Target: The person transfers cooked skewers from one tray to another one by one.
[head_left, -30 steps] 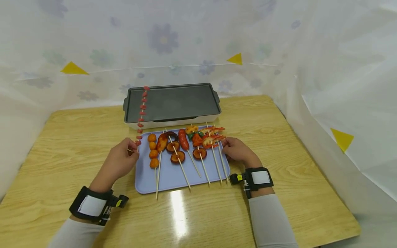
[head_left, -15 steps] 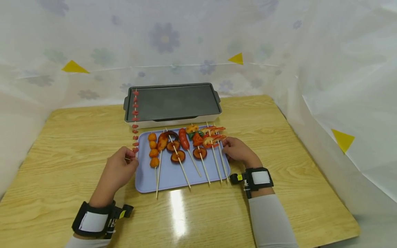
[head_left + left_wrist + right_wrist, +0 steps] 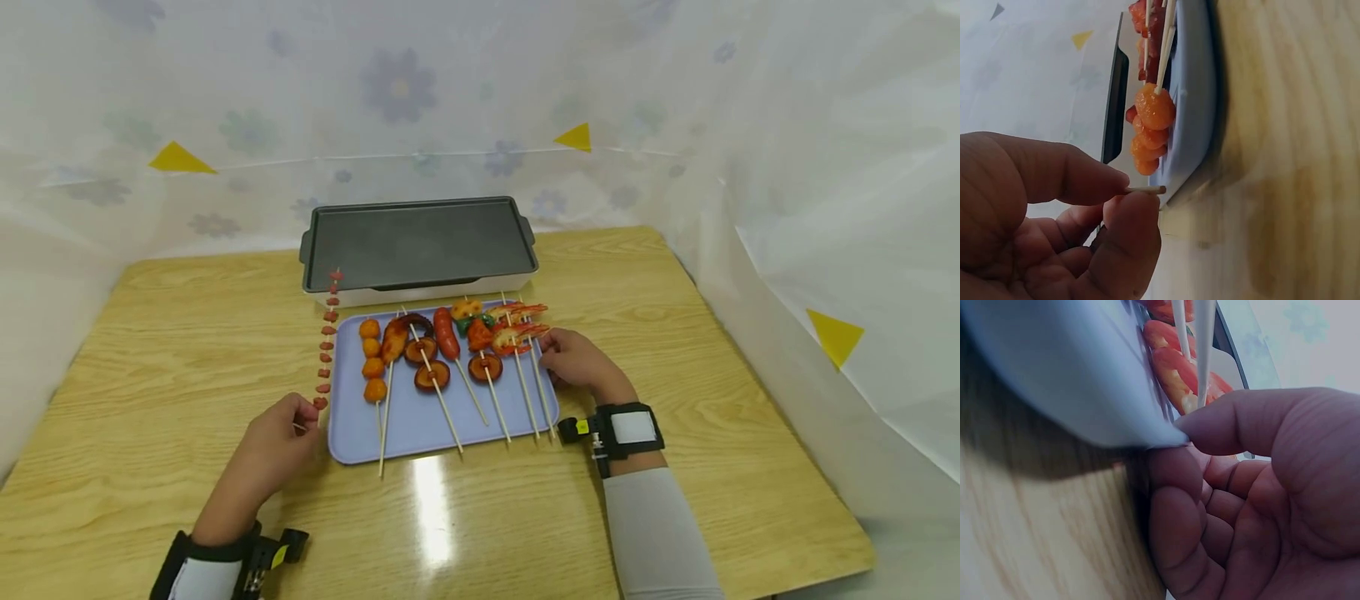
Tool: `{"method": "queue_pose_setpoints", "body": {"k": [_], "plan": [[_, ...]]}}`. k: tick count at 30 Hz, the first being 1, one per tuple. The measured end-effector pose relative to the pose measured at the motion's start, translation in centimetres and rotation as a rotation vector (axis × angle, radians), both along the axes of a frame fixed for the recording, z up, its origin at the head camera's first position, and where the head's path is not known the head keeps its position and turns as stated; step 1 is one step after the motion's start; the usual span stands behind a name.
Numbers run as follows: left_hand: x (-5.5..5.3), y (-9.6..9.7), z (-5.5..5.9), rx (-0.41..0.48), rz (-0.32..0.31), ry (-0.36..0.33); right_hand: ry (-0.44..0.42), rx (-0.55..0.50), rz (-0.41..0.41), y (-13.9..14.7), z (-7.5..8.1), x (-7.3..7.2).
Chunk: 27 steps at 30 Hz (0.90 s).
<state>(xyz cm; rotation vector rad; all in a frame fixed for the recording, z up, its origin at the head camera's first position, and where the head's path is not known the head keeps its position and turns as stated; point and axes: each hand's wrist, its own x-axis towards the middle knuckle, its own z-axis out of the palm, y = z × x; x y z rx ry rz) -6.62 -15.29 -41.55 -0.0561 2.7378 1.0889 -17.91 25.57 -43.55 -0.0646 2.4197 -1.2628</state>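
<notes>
My left hand [image 3: 273, 442] pinches the bare end of a long skewer of small red meat pieces [image 3: 327, 331] between thumb and forefinger. The skewer points away from me along the left side of the lilac tray [image 3: 420, 437], its far tip over the griddle's front edge. In the left wrist view the stick's cut end [image 3: 1161, 189] pokes out of the pinch. My right hand [image 3: 573, 360] grips the tray's right rim [image 3: 1166, 434], thumb above and fingers curled below. Close to it lie the shrimp skewers [image 3: 512, 339].
On the tray are skewers of orange balls [image 3: 373, 368], mushroom slices [image 3: 431, 377], a sausage [image 3: 446, 333] and mixed vegetables [image 3: 478, 335]; several sticks overhang its front rim. A dark flat griddle [image 3: 420, 242] stands behind. White sheeting [image 3: 480, 108] surrounds the wooden table [image 3: 180, 333].
My left hand has drawn back toward me and slightly left with the meat skewer, which has come off most of the griddle. The right hand stays on the tray rim.
</notes>
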Motion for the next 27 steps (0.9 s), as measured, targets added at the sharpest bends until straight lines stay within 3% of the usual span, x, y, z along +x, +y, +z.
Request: {"method": "queue_pose_setpoints", "body": {"k": [17,27], "plan": [[1.8,1.3,-0.6,-0.047,-0.014,-0.012,-0.013,-0.006,-0.009,0.1,-0.3,-0.2],[1.9,1.5,-0.8,-0.044,-0.027,-0.040,-0.007,0.007,-0.015,0.1,-0.5,-0.2]]}}
